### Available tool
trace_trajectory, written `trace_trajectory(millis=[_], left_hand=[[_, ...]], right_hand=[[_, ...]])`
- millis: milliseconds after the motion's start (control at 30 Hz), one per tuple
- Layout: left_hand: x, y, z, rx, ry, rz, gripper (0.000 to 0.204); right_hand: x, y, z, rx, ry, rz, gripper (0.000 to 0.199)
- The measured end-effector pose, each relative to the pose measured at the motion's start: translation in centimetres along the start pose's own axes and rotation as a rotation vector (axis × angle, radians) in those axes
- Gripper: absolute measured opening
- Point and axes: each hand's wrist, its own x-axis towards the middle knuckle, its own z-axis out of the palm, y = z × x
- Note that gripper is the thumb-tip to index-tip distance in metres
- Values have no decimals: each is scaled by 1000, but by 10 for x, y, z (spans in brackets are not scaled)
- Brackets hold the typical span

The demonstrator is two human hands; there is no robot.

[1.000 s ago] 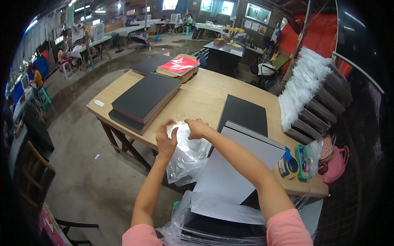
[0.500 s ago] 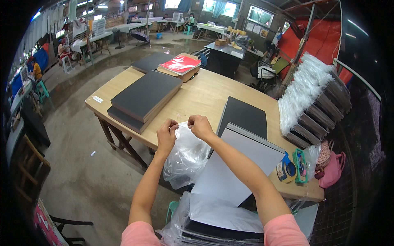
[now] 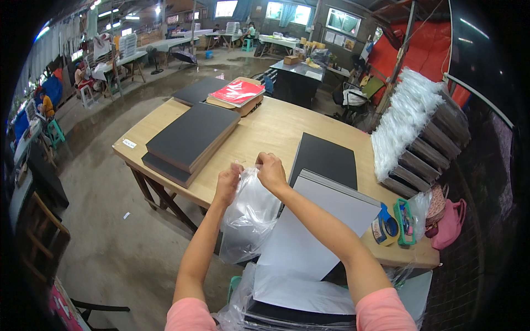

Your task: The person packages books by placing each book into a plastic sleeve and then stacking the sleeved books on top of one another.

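Observation:
Between my hands hangs a clear plastic bag (image 3: 248,218), its top edge pinched at both sides. My left hand (image 3: 227,183) is closed on the left part of that edge, and my right hand (image 3: 270,170) grips it a little to the right. Just right of the bag, a stack of large white sheets (image 3: 314,226) leans against the table edge. Behind it lies a flat black board (image 3: 324,160). Below the sheets, near my body, more black boards (image 3: 298,315) lie in clear plastic.
On the wooden table (image 3: 265,124) lie stacked black boards (image 3: 193,135) and a red-covered pad (image 3: 238,92). A tape roll (image 3: 385,227), a green basket (image 3: 404,222) and a pink bag (image 3: 450,223) sit at right. Plastic-wrapped stacks (image 3: 408,124) rise behind them.
The bag's mouth has been drawn wider and the plastic hangs straighter. My hands have shifted only slightly, both still gripping its edge. The view has tilted a little.

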Motion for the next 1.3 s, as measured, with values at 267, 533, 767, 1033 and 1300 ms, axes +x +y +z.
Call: trace_trajectory(millis=[267, 533, 767, 1033, 1300], left_hand=[[2, 18, 32, 461, 26, 34, 65], [5, 9, 3, 430, 26, -151, 31], [-27, 62, 5, 595, -771, -705, 52], [-117, 149, 101, -553, -106, -106, 62], [-102, 113, 132, -548, -764, -409, 46]], right_hand=[[3, 6, -17, -17, -172, 52, 7], [4, -10, -22, -164, -175, -56, 20], [-28, 0, -48, 455, -1118, -125, 23], [-102, 25, -184, 1207, -1243, -693, 21], [-222, 51, -227, 1714, -1024, 312, 40]])
